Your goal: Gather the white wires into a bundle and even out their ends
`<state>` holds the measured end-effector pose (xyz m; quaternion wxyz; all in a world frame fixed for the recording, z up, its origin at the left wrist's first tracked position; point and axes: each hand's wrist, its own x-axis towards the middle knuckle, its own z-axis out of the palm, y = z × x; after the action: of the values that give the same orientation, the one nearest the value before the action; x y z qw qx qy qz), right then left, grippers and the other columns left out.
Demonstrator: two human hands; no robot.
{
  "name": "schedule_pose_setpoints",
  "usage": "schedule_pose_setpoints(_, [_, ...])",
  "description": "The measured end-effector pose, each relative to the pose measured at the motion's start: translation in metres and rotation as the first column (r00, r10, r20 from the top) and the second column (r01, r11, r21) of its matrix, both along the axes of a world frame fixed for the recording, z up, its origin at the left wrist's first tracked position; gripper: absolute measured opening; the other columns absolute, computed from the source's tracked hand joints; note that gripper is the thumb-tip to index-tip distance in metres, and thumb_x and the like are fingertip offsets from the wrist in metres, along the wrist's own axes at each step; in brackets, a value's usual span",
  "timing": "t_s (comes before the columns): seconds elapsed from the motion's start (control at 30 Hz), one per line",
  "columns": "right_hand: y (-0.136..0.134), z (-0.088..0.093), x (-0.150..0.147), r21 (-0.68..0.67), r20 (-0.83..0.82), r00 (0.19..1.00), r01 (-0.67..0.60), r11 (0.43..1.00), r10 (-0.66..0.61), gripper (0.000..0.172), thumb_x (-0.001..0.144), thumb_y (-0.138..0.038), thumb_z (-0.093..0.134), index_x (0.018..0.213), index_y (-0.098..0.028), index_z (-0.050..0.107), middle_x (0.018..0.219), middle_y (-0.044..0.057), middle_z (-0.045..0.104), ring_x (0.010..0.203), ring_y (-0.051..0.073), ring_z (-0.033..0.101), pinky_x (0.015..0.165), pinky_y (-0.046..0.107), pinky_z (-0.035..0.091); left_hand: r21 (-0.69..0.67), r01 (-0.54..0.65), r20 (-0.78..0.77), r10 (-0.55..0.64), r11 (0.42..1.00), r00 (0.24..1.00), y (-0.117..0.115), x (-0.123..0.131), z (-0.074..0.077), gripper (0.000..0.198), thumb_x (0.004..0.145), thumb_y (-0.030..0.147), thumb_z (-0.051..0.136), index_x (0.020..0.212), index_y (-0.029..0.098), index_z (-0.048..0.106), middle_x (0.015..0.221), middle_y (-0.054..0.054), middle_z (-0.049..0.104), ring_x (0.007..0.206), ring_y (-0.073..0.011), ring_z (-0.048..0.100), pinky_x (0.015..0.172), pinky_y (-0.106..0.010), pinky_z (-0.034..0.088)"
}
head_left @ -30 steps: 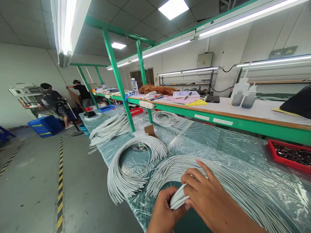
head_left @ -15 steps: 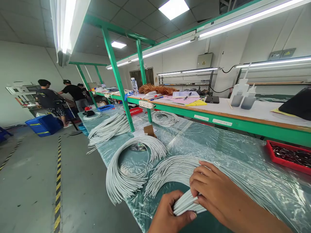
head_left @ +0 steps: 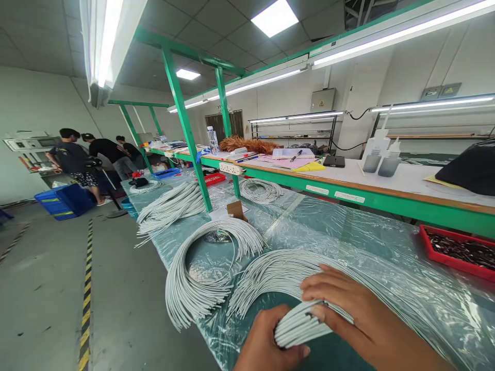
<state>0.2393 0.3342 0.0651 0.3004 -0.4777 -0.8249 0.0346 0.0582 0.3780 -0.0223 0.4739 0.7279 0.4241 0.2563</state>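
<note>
My left hand (head_left: 270,340) is wrapped round the end of a bundle of white cables (head_left: 296,325) at the bottom of the view, its thumb beneath the cut ends. On the same bundle rests my right hand (head_left: 348,309), thumb pressed on the near side and fingers stretched over the top; its fingertips are slightly blurred. Right behind both hands, a curved spread of white cables (head_left: 270,265) lies on the bench. To the left is another looped cable bundle (head_left: 193,288), its ends fanned toward the bench edge.
Plastic film covers the green bench (head_left: 325,221). A red tray (head_left: 456,257) of small dark parts sits at right. Along the back runs a raised shelf (head_left: 390,190) with bottles (head_left: 389,162) and a phone (head_left: 334,161). More cable coils (head_left: 170,206) lie farther left. Several people stand beyond.
My right thumb has slid up along the bundle and the right fingers have straightened and loosened. My left hand keeps its grip. The whole view has shifted slightly.
</note>
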Motion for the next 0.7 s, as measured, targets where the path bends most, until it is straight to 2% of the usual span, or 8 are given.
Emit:
schedule_pose_setpoints(0.1, [0.002, -0.014, -0.017, 0.289, 0.071, 0.990, 0.099, 0.952, -0.125, 0.040, 0.089, -0.034, 0.038, 0.126, -0.019, 0.042, 0.128, 0.008, 0.052, 0.119, 0.025, 0.045, 0.100, 0.050, 0.035, 0.039, -0.029, 0.049, 0.027, 0.999, 0.998, 0.001, 0.001, -0.008, 0.013, 0.059, 0.019, 0.063, 0.072, 0.017, 0.062, 0.062, 0.001, 0.055, 0.060, -0.0163, 0.046, 0.054, -0.024, 0.032])
schedule_pose_setpoints(0.17, [0.005, -0.022, -0.028, 0.360, 0.161, 0.983, 0.027, 0.933, -0.091, 0.042, 0.088, -0.037, 0.041, 0.125, -0.018, 0.045, 0.125, 0.007, 0.055, 0.116, 0.026, 0.049, 0.102, 0.054, 0.029, 0.051, -0.132, 0.082, 0.127, 0.990, 0.988, 0.000, 0.000, -0.013, 0.017, 0.061, 0.022, 0.061, 0.077, 0.016, 0.064, 0.071, -0.004, 0.061, 0.068, -0.0212, 0.052, 0.061, -0.027, 0.038])
schedule_pose_setpoints(0.23, [0.006, -0.024, -0.031, 0.342, 0.210, 0.977, -0.048, 0.938, -0.026, 0.039, 0.087, -0.038, 0.045, 0.120, -0.020, 0.051, 0.120, 0.005, 0.060, 0.110, 0.023, 0.054, 0.103, 0.051, 0.029, 0.082, -0.209, 0.094, 0.201, 0.974, 0.975, -0.001, 0.000, -0.015, 0.019, 0.061, 0.022, 0.060, 0.078, 0.016, 0.065, 0.076, -0.006, 0.062, 0.072, -0.0235, 0.053, 0.065, -0.029, 0.040])
schedule_pose_setpoints(0.33, [0.005, -0.022, -0.024, 0.324, 0.140, 0.985, 0.053, 0.945, -0.104, 0.047, 0.087, -0.036, 0.044, 0.130, -0.019, 0.040, 0.128, 0.008, 0.052, 0.119, 0.024, 0.046, 0.102, 0.050, 0.031, 0.139, -0.128, 0.076, 0.118, 0.982, 0.990, -0.001, 0.003, -0.007, 0.005, 0.058, 0.015, 0.057, 0.061, 0.017, 0.058, 0.054, 0.002, 0.049, 0.054, -0.0151, 0.043, 0.051, -0.024, 0.032])
schedule_pose_setpoints(0.4, [0.005, -0.025, -0.021, 0.304, 0.125, 0.986, 0.072, 0.950, -0.114, 0.052, 0.087, -0.037, 0.044, 0.134, -0.018, 0.033, 0.129, 0.009, 0.051, 0.119, 0.024, 0.045, 0.101, 0.048, 0.033, 0.156, -0.086, 0.096, 0.072, 0.984, 0.993, -0.002, 0.006, 0.000, 0.007, 0.057, 0.012, 0.055, 0.056, 0.019, 0.053, 0.048, 0.005, 0.041, 0.048, -0.0123, 0.036, 0.046, -0.024, 0.026])
schedule_pose_setpoints(0.5, [0.008, -0.038, -0.024, 0.258, 0.151, 0.984, 0.056, 0.964, -0.098, 0.058, 0.084, -0.044, 0.046, 0.132, -0.013, 0.037, 0.127, 0.013, 0.052, 0.116, 0.026, 0.049, 0.096, 0.047, 0.041, 0.198, -0.238, 0.155, 0.209, 0.951, 0.966, -0.006, 0.007, 0.005, 0.007, 0.055, 0.014, 0.057, 0.056, 0.021, 0.054, 0.051, 0.003, 0.047, 0.051, -0.0146, 0.040, 0.051, -0.025, 0.029])
schedule_pose_setpoints(0.57, [0.011, -0.044, -0.028, 0.232, 0.139, 0.986, 0.056, 0.971, -0.090, 0.062, 0.083, -0.047, 0.046, 0.133, -0.011, 0.035, 0.129, 0.014, 0.049, 0.119, 0.028, 0.045, 0.096, 0.050, 0.040, 0.226, -0.331, 0.166, 0.299, 0.916, 0.940, -0.009, 0.006, 0.004, 0.007, 0.055, 0.017, 0.058, 0.055, 0.022, 0.054, 0.052, 0.002, 0.049, 0.052, -0.0161, 0.041, 0.053, -0.027, 0.029])
schedule_pose_setpoints(0.7, [0.012, -0.038, -0.032, 0.163, 0.000, 0.998, 0.055, 0.985, -0.055, 0.061, 0.087, -0.043, 0.042, 0.139, -0.016, 0.024, 0.137, 0.010, 0.041, 0.126, 0.025, 0.036, 0.101, 0.048, 0.035, 0.243, -0.253, 0.114, 0.231, 0.937, 0.966, -0.010, 0.007, 0.000, 0.007, 0.058, 0.017, 0.055, 0.055, 0.022, 0.052, 0.047, 0.004, 0.043, 0.045, -0.0149, 0.039, 0.048, -0.027, 0.022])
